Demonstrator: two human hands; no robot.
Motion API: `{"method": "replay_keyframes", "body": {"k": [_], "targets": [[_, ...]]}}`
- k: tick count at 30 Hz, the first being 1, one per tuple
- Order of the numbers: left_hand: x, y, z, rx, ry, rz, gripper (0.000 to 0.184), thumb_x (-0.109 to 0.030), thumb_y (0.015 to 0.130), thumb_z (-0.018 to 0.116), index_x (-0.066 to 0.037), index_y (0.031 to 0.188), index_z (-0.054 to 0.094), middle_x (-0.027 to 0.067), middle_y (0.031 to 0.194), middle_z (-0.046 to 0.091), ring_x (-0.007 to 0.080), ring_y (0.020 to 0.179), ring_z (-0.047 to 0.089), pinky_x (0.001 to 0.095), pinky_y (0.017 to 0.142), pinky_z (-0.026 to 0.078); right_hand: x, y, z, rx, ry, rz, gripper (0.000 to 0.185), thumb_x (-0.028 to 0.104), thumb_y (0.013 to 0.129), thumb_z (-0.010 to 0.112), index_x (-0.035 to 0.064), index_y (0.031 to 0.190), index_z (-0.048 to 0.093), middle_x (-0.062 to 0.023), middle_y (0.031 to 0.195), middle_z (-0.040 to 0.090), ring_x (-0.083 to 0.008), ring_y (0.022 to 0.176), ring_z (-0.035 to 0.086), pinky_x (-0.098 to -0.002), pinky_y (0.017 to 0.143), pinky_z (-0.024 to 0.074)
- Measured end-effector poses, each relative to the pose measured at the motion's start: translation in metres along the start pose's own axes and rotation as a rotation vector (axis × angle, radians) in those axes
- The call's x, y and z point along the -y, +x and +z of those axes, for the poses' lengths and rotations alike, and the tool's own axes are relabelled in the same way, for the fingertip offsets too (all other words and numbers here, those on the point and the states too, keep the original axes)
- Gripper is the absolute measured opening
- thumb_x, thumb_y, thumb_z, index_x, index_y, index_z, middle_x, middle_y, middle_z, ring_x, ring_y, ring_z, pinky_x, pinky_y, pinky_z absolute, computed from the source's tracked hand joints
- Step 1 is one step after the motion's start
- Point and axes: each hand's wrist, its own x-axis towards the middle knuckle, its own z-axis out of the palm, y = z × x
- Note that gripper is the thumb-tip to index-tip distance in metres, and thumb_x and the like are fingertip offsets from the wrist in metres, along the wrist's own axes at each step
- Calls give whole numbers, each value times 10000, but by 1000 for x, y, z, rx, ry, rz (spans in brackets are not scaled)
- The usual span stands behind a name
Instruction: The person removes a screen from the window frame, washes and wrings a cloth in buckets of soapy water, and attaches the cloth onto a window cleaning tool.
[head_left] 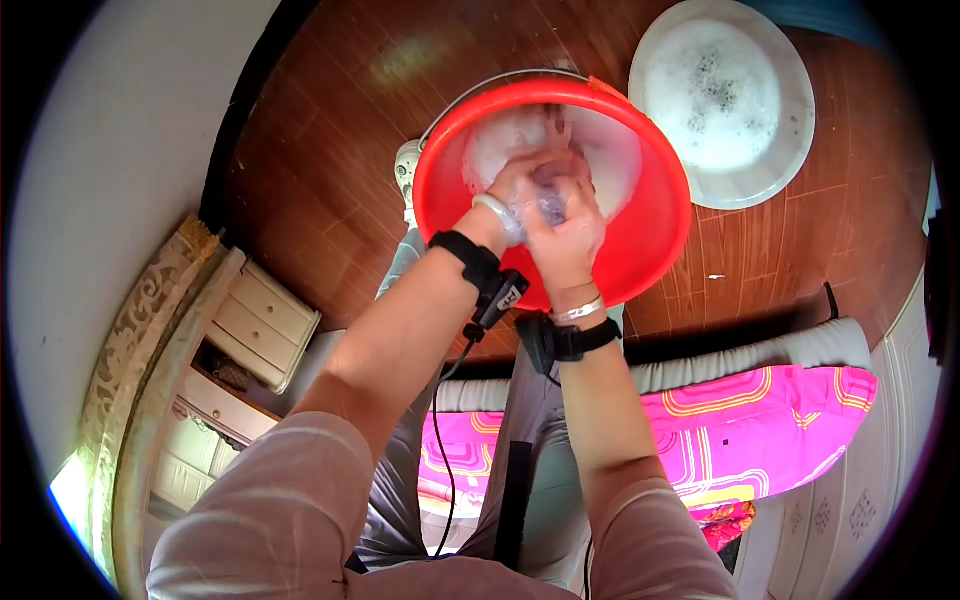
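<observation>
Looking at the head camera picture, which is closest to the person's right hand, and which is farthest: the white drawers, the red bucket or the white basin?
From the right hand, as the head view shows:
1. Red bucket: its rim surrounds the hand in the picture.
2. White basin: upper right, on the floor.
3. White drawers: far off to the left.

I count two hands of my own, the left hand [525, 185] and the right hand [565, 242] — what lies between them is too blurred to count. My wrists carry two bangles [578, 312] and two black straps [588, 340], one of each per side. I see one red bucket [645, 235] at one o'clock, one white basin [797, 150] at two, one pale shoe [405, 172] at eleven — and one pink patterned cover [770, 425] at four.
</observation>
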Motion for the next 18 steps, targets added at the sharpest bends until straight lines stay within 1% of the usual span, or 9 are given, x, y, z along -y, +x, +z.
{"method": "replay_keyframes", "body": {"k": [4, 7, 11, 12, 14, 15, 16, 17, 18], "targets": [[10, 3, 3, -127, 494, 98, 311, -230, 897, 512, 29, 1066, 542, 98, 1023, 583, 161, 847, 568, 289, 714, 483, -15, 33, -3, 46, -156, 233, 332, 341, 772, 634, 21, 857, 643, -166, 899, 624, -326, 780, 608, -392, 709, 476], [-4, -10, 14, -316, 469, -271, 421, -339, 894, 515, 43, 1070, 532, 125, 1006, 599, 178, 792, 578, 283, 669, 474, -86, 71, 4, 77, 281, 634, 443, 388, 823, 576, -31, 961, 616, -188, 1025, 619, -303, 898, 612, -368, 785, 460], [17, 22, -48, -645, 646, 113, 443, -318, 901, 506, 38, 1157, 449, 168, 983, 595, 248, 913, 573, 369, 820, 443, -112, 70, 18, 4, 212, 546, 545, 388, 832, 573, -75, 1110, 508, -225, 1095, 580, -321, 1032, 550, -360, 883, 414], [-5, 8, -23, -740, 1028, 140, 426, -229, 875, 532, -51, 1242, 408, 248, 1124, 516, 350, 1036, 522, 398, 903, 401, -126, 66, 25, 86, -193, 503, 500, 358, 817, 587, -53, 1095, 521, -247, 1067, 577, -366, 1004, 545, -381, 902, 401], [19, 13, -50, -585, 1825, 449, 472, -115, 824, 530, -160, 1277, 406, 293, 1259, 379, 433, 1087, 463, 411, 907, 399, -141, 38, 38, 302, -697, 66, 471, 336, 804, 591, -39, 1082, 526, -277, 1030, 569, -409, 982, 535, -407, 896, 403], [21, 13, -59, -428, 1847, 232, 526, -74, 794, 525, -190, 1291, 396, 289, 1296, 320, 445, 1090, 449, 415, 909, 399, -139, 32, 38, 486, -771, -145, 423, 255, 789, 591, -7, 1115, 527, -284, 1027, 568, -428, 963, 540, -423, 883, 415], [24, 15, -68, -267, 1847, 13, 588, -33, 763, 519, -221, 1304, 387, 286, 1333, 261, 457, 1094, 435, 420, 910, 398, -154, 33, 43, 484, -595, 17, 407, 232, 783, 590, -4, 1109, 535, -277, 1019, 572, -419, 958, 547, -423, 876, 421], [39, 19, -86, -358, 1817, 190, 500, -83, 804, 502, -161, 1289, 414, 263, 1272, 378, 393, 1056, 492, 409, 907, 411, -181, 37, 50, 479, -420, 178, 392, 209, 776, 590, -1, 1103, 543, -270, 1011, 577, -411, 953, 553, -423, 868, 427], [33, 24, -84, -465, 1526, 10, 449, -123, 827, 494, -141, 1272, 434, 241, 1231, 424, 362, 1035, 510, 397, 895, 423, -167, 43, 46, 469, -245, 336, 378, 186, 770, 590, 2, 1098, 551, -262, 1003, 581, -402, 947, 559, -423, 861, 433]]}}
